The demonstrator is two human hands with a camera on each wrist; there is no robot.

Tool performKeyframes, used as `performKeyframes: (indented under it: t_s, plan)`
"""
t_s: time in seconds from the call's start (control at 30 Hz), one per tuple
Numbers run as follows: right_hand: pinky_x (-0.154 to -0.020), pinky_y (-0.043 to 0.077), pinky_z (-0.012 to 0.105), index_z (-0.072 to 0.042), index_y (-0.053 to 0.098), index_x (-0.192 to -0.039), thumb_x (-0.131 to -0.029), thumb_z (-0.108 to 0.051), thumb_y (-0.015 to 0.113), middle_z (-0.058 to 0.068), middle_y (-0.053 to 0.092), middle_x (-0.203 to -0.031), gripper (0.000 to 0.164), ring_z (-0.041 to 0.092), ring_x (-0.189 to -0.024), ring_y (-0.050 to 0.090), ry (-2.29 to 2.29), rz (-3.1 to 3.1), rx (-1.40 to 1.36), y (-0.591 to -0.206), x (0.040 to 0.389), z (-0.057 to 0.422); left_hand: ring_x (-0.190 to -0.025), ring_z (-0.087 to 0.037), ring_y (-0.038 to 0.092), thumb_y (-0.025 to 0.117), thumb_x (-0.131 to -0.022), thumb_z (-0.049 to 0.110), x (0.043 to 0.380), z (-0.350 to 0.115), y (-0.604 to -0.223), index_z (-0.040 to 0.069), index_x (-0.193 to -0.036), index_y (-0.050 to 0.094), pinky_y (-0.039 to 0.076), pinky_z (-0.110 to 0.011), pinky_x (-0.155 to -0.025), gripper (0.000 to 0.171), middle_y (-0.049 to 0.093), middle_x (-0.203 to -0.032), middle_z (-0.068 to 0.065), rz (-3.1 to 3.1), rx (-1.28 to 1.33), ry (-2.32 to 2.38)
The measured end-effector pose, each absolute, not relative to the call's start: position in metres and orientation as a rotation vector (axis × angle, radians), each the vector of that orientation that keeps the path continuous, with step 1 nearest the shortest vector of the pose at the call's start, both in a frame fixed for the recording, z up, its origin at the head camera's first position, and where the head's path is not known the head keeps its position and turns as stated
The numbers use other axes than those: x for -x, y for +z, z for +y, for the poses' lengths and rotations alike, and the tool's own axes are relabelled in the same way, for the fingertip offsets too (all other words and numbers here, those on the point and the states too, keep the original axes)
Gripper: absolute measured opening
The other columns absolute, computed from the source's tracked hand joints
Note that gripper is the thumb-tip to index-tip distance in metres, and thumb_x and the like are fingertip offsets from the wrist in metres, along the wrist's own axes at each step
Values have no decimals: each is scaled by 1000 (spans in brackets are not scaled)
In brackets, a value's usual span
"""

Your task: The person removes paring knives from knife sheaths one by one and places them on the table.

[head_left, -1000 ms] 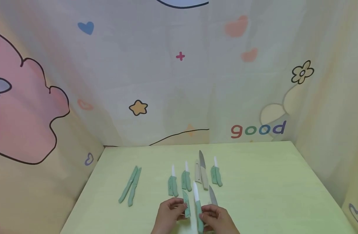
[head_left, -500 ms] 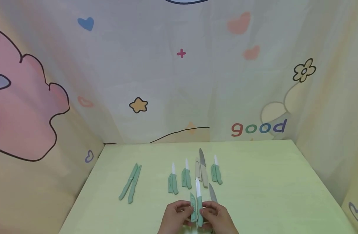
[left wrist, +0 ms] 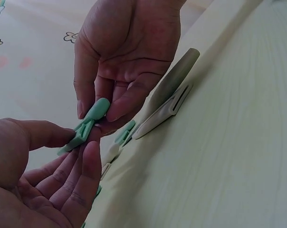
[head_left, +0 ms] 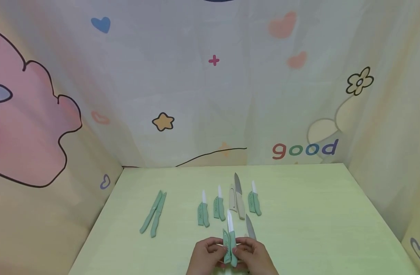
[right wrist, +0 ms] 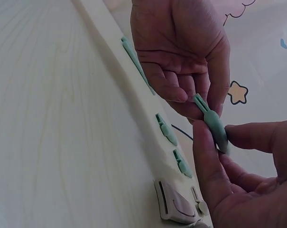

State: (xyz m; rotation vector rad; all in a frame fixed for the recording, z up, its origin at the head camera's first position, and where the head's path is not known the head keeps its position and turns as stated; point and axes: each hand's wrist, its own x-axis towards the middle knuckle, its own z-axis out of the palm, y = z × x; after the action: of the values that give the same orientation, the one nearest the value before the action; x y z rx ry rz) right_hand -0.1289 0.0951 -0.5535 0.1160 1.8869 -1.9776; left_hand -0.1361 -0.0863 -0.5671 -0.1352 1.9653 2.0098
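Above the table's front edge, my left hand (head_left: 205,256) pinches a green knife sheath (head_left: 226,246) between thumb and fingers. My right hand (head_left: 256,256) holds a small knife (head_left: 233,244) by its green handle, its white blade pointing away and bare. Sheath and handle stand side by side, almost parallel. In the left wrist view the sheath (left wrist: 79,137) lies right against the knife handle (left wrist: 99,109). From the right wrist, the knife handle (right wrist: 215,126) shows between thumb and fingers. Just beyond my right hand lies a grey-bladed knife (head_left: 250,227), its handle end hidden.
Three green-handled knives, each beside a sheath, lie farther back: one knife (head_left: 205,215), a second knife (head_left: 221,209) and a third knife (head_left: 256,204). Among them is a beige-handled knife (head_left: 241,206) with its beige sheath (head_left: 232,198). Two slim all-green knives (head_left: 157,219) lie at left.
My left hand has moved right with the sheath, bringing it up beside the knife. My right hand has stayed nearly in place, shifting the knife only slightly. The head view has tilted a little.
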Motion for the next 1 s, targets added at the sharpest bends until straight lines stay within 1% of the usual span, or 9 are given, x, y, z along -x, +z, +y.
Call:
performKeyframes:
  t_s: [0.17,0.3,0.47,0.67,0.87,1.0]
  plan:
    - [-67,61,35,10,55,-124,-85,-15,71,10,66,-94,48,20,-82,62,-1917,1964,-156,-555,129,92,-64,-21,64,70,-85,7,136,-88,-565,0,-109,68,61,-33,-58,25,72,-78,-7,1964,129,1986]
    - [-67,61,35,10,58,-122,-83,-15,73,10,66,-93,48,19,-80,63,-1880,2022,-164,-556,129,90,-64,-21,64,70,-85,7,134,-89,-564,0,-109,67,61,-33,-58,25,72,-78,-7,1979,126,1968]
    - [-67,61,36,11,58,-121,-83,-14,73,10,66,-90,47,20,-80,64,-1886,2015,-117,-558,126,89,-66,-20,64,72,-83,7,131,-90,-565,-2,-109,67,61,-33,-57,28,69,-79,-7,2032,161,1925]
    - [-63,61,34,10,61,-120,-83,-14,74,7,66,-85,46,19,-76,65,-1834,2079,-49,-563,123,84,-60,-18,63,75,-78,8,127,-92,-568,0,-103,70,61,-30,-54,26,66,-76,-5,2169,207,1827]
    - [-58,58,30,7,64,-116,-81,-18,76,3,66,-81,45,14,-69,63,-1670,2291,5,-565,121,78,-53,-14,62,76,-77,11,127,-97,-569,6,-100,72,55,-25,-48,23,66,-69,2,2362,204,1625]
    - [-58,57,29,6,65,-116,-81,-18,75,0,66,-79,44,11,-67,62,-1581,2358,23,-565,120,76,-53,-10,58,77,-77,14,127,-100,-569,8,-99,72,50,-26,-52,23,65,-67,5,2488,131,1458]
